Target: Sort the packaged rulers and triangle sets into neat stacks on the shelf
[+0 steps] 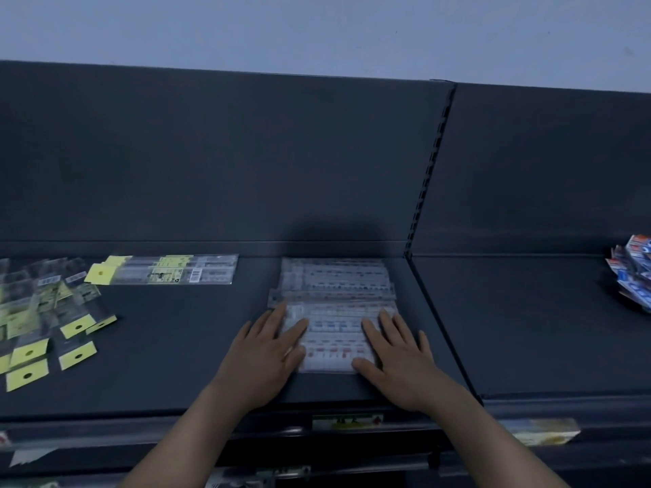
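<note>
A stack of clear packaged rulers (pixel 334 297) with red and blue print lies on the dark shelf (pixel 183 346), near its right divider. My left hand (pixel 267 350) lies flat with straight fingers on the stack's left end. My right hand (pixel 394 350) lies flat on its right end. A small neat stack of yellow-tagged ruler packs (pixel 165 271) lies along the back of the shelf. A loose heap of yellow-tagged clear packs (pixel 45 318) is spread over the left part of the shelf.
The shelf's dark back panel (pixel 229 160) rises behind. A slotted upright (pixel 428 170) divides it from the neighbouring shelf (pixel 521 322), where blue and red packs (pixel 634 276) lie at the far right. Price labels (pixel 347 421) sit on the front rail.
</note>
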Motion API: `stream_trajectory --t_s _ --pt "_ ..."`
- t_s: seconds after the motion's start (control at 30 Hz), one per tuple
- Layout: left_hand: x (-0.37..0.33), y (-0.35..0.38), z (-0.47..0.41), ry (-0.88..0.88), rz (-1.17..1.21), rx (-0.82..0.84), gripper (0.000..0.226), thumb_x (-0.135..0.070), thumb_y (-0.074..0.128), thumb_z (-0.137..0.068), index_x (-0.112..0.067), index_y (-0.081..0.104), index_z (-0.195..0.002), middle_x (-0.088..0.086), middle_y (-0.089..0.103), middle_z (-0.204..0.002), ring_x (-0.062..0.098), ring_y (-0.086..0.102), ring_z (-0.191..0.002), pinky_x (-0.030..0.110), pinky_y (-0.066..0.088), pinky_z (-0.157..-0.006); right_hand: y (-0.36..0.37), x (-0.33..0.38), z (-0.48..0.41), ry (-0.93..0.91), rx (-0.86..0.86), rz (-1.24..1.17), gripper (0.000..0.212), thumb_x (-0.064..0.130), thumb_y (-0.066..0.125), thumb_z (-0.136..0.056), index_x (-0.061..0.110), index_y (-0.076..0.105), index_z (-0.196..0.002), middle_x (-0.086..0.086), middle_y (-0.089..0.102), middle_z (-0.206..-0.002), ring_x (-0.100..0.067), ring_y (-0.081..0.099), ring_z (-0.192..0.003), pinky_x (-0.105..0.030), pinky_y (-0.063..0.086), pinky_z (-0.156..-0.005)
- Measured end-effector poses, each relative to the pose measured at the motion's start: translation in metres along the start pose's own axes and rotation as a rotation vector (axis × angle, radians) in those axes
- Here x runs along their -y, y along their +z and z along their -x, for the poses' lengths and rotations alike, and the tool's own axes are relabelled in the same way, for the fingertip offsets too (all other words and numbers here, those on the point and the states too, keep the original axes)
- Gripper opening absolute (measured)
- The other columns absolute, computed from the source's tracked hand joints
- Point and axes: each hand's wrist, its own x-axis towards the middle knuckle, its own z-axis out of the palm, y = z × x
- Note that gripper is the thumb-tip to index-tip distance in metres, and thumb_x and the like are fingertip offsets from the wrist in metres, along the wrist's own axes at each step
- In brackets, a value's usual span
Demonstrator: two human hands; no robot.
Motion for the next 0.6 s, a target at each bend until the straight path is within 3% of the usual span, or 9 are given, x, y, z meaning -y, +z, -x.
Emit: stream_trajectory --t_s 0.1,0.17,0.23,0.37,0.5,0.57,0.6 --pt "0.006 -0.002 0.005 -0.036 0.088 -0.02 0.08 -0.062 -0.004 -0.081 -0.032 0.01 -0.154 0.004 -0.004 -0.162 0.021 0.006 -0.149 0.036 0.013 -0.119 -0.006 -0.002 0.01 -0.003 0.004 -0.134 0.079 0.07 0.026 -0.091 0.037 -0.014 -0.15 0.007 -0.033 -0.153 -0.014 -0.031 -0.141 -0.043 -0.013 -0.118" --pt "0.008 -0.009 0.001 -0.122 0.23 -0.054 0.065 -0.048 0.02 -0.097 -0.02 0.006 -0.155 0.007 -0.002 -0.162 0.023 0.006 -0.149 0.035 0.013 -0.12 -0.014 -0.009 0.006 0.035 -0.1 -0.275 0.08 0.066 0.031 -0.092 0.032 -0.008 -0.152 0.007 -0.023 -0.156 -0.013 -0.023 -0.144 -0.04 -0.008 -0.12" --pt "0.009 -0.016 -0.012 -0.213 0.448 -0.067 0.068 -0.035 0.036 -0.102 -0.012 0.0 -0.154 0.005 0.0 -0.162 0.022 0.006 -0.149 0.036 0.012 -0.12 -0.024 -0.018 -0.009 0.107 -0.197 -0.429 0.078 0.06 0.032 -0.095 0.023 -0.002 -0.154 0.002 -0.011 -0.161 -0.014 -0.011 -0.148 -0.039 -0.003 -0.121" --pt "0.003 -0.018 -0.038 -0.237 0.671 -0.023 0.067 -0.029 0.044 -0.099 -0.007 0.01 -0.151 0.008 0.015 -0.159 0.03 0.022 -0.143 0.043 0.022 -0.118 -0.033 -0.017 -0.034 0.156 -0.21 -0.534 0.068 0.044 0.031 -0.101 0.016 -0.002 -0.154 0.003 0.001 -0.161 -0.014 -0.002 -0.148 -0.036 -0.009 -0.12" --pt "-0.005 -0.012 -0.036 -0.158 0.72 -0.062 0.062 -0.016 0.041 -0.101 -0.012 0.008 -0.153 -0.001 0.021 -0.154 0.018 0.022 -0.142 0.024 0.018 -0.113 -0.019 -0.008 -0.039 0.063 -0.255 -0.658 0.065 0.036 0.038 -0.1 0.021 0.004 -0.154 0.013 0.007 -0.156 -0.016 0.004 -0.147 -0.042 0.004 -0.122" --pt "-0.002 -0.012 -0.034 -0.157 0.76 -0.124 0.044 -0.012 0.04 -0.1 -0.015 0.032 -0.143 -0.008 0.042 -0.136 0.013 0.043 -0.122 0.021 0.035 -0.102 -0.018 -0.014 -0.044 0.098 -0.324 -0.725 0.06 0.028 0.041 -0.099 0.017 0.015 -0.152 0.01 0.019 -0.152 -0.014 0.017 -0.144 -0.04 0.017 -0.119" --pt "0.001 -0.013 -0.036 -0.177 0.784 -0.183 0.03 -0.009 0.04 -0.099 -0.017 0.043 -0.128 -0.009 0.05 -0.118 0.01 0.05 -0.105 0.017 0.043 -0.087 -0.02 -0.018 -0.047 0.143 -0.351 -0.756 0.052 0.023 0.042 -0.099 0.013 0.024 -0.146 0.008 0.031 -0.142 -0.014 0.028 -0.136 -0.036 0.024 -0.115"
